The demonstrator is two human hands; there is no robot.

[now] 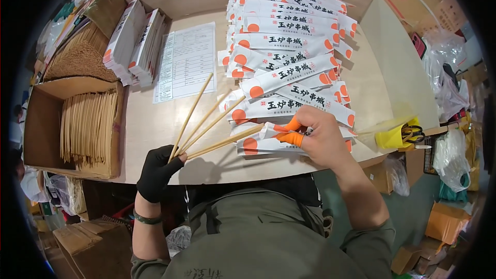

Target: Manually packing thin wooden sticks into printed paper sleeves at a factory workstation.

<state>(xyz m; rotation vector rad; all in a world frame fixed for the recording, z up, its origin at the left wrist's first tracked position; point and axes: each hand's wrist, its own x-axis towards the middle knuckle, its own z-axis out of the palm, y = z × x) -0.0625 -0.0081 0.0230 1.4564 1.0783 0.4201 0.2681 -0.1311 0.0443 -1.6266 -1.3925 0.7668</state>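
Observation:
My left hand (pixel 156 175), in a black glove, is closed around the lower ends of several wooden chopsticks (pixel 190 117). Most of these fan out up and to the right. One pair (pixel 226 141) points toward my right hand (pixel 325 139), its tips at the end of a white paper sleeve (pixel 268 131). How far the tips reach inside is hidden. Orange covers sit on my right thumb and a finger, which pinch the sleeve. Just beyond them lies a big overlapping pile of white chopstick sleeves (pixel 291 42) with orange dots.
At left stands a cardboard box (pixel 45 124) with many chopsticks (pixel 88 129); more sticks (pixel 80 54) lie behind it. Flat sleeve stacks (pixel 125 39) sit beside a printed sheet (pixel 186 64). A yellow holder (pixel 391 138) with scissors (pixel 415 133) hangs at the right edge. Low panels border the table.

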